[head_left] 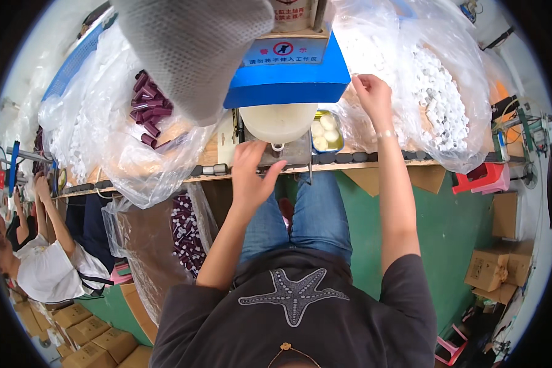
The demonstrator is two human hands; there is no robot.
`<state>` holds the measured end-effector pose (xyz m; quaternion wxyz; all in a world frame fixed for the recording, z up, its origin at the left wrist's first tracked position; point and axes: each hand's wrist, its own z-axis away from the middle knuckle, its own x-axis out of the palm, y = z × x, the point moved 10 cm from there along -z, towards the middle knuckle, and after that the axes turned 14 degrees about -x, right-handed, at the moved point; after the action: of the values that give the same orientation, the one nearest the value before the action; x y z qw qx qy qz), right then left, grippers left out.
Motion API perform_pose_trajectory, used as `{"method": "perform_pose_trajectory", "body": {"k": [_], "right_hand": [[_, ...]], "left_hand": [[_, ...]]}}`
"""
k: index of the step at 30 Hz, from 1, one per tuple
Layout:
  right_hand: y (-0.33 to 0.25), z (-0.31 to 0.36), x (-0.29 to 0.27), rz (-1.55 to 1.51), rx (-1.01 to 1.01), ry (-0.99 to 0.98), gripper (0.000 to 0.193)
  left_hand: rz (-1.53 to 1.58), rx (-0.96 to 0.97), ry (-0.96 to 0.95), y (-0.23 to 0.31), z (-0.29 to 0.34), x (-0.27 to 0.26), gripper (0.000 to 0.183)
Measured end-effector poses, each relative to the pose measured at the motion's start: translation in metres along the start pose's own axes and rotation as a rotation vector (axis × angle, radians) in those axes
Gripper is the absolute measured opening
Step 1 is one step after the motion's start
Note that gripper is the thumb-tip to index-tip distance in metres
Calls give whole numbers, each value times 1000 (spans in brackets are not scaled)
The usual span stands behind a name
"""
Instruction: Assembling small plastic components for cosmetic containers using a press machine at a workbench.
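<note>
My left hand (251,173) is at the front of the press, thumb and fingers spread apart, with nothing visible between them. Just beyond its thumb, a small white ring-shaped part (278,147) sits beneath the press's cream dome (276,124), over a grey metal plate (296,152). Farther right, my right hand (374,98) is raised beside the blue press housing (291,86). Its fingers are curled and pinched near a clear bag of small white parts (365,52); whatever they hold is too small to make out.
Left of the press, maroon tubes (148,107) lie in clear plastic. A yellow-rimmed tin (328,132) holds white round pieces. More white caps (441,98) fill a bag at right. Below the bench edge, a lined box holds maroon-and-white pieces (187,233). A co-worker (61,264) works at far left.
</note>
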<state>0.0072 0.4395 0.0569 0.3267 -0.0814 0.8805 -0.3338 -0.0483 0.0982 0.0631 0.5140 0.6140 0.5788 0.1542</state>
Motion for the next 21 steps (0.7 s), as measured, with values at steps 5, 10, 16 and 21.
{"method": "perform_pose_trajectory", "body": {"k": [5, 10, 16, 21], "right_hand": [[26, -21, 55, 508, -6, -329, 32], [-18, -10, 57, 496, -162, -407, 26], [-38, 27, 4, -171, -145, -128, 18], [-85, 89, 26, -712, 15, -153, 17]], "left_hand": [[142, -53, -5, -3, -12, 5, 26], [148, -60, 47, 12, -17, -44, 33], [-547, -496, -334, -52, 52, -135, 25], [-754, -696, -453, -115, 86, -194, 24]]}}
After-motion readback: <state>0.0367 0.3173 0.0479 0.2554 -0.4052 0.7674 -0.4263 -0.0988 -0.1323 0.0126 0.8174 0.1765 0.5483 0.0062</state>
